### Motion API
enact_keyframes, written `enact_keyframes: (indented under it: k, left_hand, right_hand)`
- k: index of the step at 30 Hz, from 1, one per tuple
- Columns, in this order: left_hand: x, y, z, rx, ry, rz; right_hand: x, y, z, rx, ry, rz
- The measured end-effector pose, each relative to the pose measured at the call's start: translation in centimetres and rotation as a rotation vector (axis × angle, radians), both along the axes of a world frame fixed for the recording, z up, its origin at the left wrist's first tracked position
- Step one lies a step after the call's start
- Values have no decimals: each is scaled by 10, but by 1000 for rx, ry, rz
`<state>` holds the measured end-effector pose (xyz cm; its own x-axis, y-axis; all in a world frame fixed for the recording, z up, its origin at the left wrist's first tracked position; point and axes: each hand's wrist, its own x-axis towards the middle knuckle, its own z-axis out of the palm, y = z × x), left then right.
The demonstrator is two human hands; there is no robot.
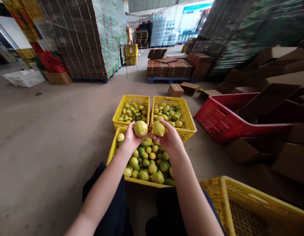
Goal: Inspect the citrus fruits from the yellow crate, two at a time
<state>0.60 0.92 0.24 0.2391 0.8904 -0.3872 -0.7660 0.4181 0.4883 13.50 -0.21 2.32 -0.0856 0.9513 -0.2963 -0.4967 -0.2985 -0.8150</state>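
Side by side above a yellow crate point(144, 184) of green and yellow lemons, my two hands each hold one fruit. My left hand point(134, 136) is wrapped round a yellow-green lemon point(140, 128). A second lemon point(158, 128) is in my right hand point(170, 137), its fingers curled round the side. The fingertips of both hands come close together between the fruits. Just beyond stand two more yellow crates, the left one point(114, 120) with small lemons and the right one point(190, 126) with larger, greener ones.
At the lower right is another yellow crate point(224, 196). A red crate point(208, 126) with cardboard stands at right, among open boxes point(247, 149). Farther back are flattened cartons on a blue pallet point(166, 79) and tall wrapped stacks point(80, 39).
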Motion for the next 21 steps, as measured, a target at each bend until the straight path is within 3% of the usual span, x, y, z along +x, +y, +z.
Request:
enact_keyframes:
  k: [5,9,15,21]
  left_hand:
    - [-3,1,-4,-3,-33,-12]
    - [-3,1,-3,0,-29,-56]
    - [-2,-2,1,0,-73,43]
    - [2,-6,1,179,-114,-109]
  right_hand:
    - [-3,0,0,-41,9,-13]
    - [-5,0,-5,54,-62,-100]
    - [-10,-4,-8,263,-367,-266]
    - [-14,-4,-15,502,-737,-325]
